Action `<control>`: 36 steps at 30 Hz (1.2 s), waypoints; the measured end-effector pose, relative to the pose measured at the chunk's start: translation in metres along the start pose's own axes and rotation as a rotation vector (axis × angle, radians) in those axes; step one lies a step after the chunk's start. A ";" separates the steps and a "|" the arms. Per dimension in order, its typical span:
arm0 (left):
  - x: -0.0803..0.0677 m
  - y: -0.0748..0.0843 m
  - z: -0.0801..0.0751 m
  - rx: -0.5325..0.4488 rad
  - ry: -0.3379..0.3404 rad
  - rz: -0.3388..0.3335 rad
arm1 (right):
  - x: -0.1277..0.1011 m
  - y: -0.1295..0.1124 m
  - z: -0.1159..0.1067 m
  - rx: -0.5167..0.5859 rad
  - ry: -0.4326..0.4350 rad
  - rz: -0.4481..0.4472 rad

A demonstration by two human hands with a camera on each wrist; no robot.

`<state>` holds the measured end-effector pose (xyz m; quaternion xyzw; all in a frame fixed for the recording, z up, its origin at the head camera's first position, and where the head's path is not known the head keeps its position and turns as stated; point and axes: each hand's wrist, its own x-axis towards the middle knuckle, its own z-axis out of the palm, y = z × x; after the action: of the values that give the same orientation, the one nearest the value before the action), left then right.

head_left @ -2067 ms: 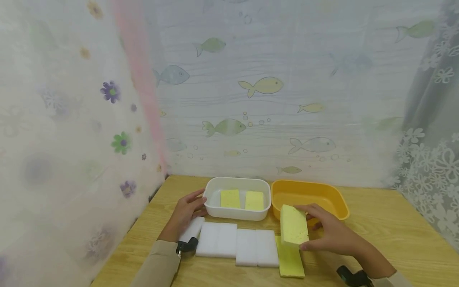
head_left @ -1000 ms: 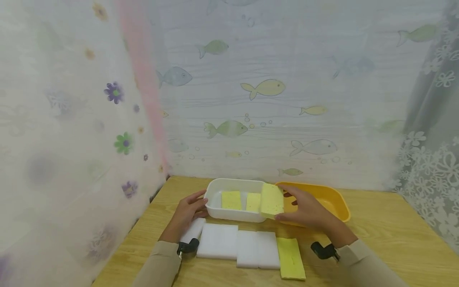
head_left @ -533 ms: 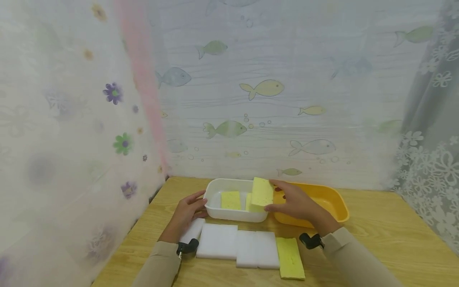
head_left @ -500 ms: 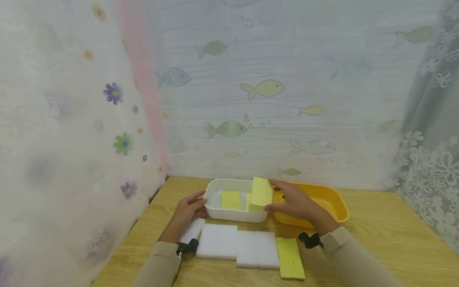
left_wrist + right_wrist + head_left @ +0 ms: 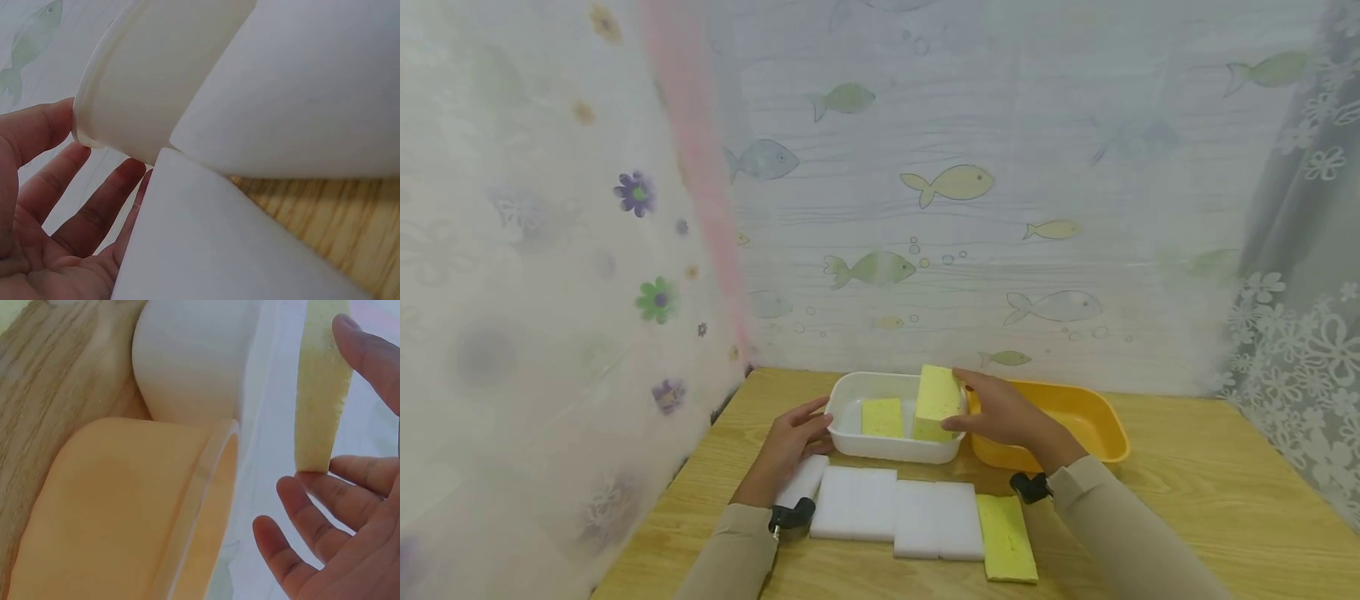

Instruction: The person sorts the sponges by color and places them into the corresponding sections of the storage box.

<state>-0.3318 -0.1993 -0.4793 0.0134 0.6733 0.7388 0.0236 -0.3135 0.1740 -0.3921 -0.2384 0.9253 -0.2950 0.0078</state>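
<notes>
My right hand (image 5: 967, 405) pinches a yellow sponge (image 5: 936, 402) by its edge and holds it tilted over the right part of the white tub (image 5: 848, 433). In the right wrist view the yellow sponge (image 5: 319, 394) stands on edge between thumb and fingers (image 5: 312, 512). Another yellow sponge (image 5: 881, 416) lies flat inside the tub; the one beside it is mostly hidden by the held sponge. My left hand (image 5: 815, 428) rests against the tub's left end, thumb at the white tub (image 5: 150, 69) rim, fingers (image 5: 94, 212) straight beside a white sponge (image 5: 212, 250).
An orange tub (image 5: 1075, 414) stands right of the white one, touching it. Several white sponges (image 5: 895, 510) lie in a row along the table's front, with a yellow sponge (image 5: 1006, 537) at the right end. Curtains close off the left, back and right.
My right hand has lifted the yellow sponge from above the row and carried it leftward, past the orange tub, to over the white tub. The left hand has stayed put.
</notes>
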 end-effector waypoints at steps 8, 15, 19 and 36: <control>-0.001 0.000 -0.002 -0.001 0.000 -0.002 | 0.007 0.001 0.004 -0.020 -0.007 0.007; -0.001 0.001 0.000 0.004 -0.015 0.004 | 0.009 -0.001 0.009 -0.001 0.000 0.039; -0.002 0.002 0.000 0.003 -0.011 0.002 | 0.008 -0.002 0.009 -0.004 -0.001 0.041; 0.000 0.002 0.001 0.001 -0.003 -0.003 | -0.016 0.004 0.004 -0.017 0.080 -0.040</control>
<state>-0.3316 -0.1983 -0.4769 0.0136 0.6735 0.7386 0.0258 -0.3002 0.1821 -0.3996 -0.2449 0.9223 -0.2966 -0.0369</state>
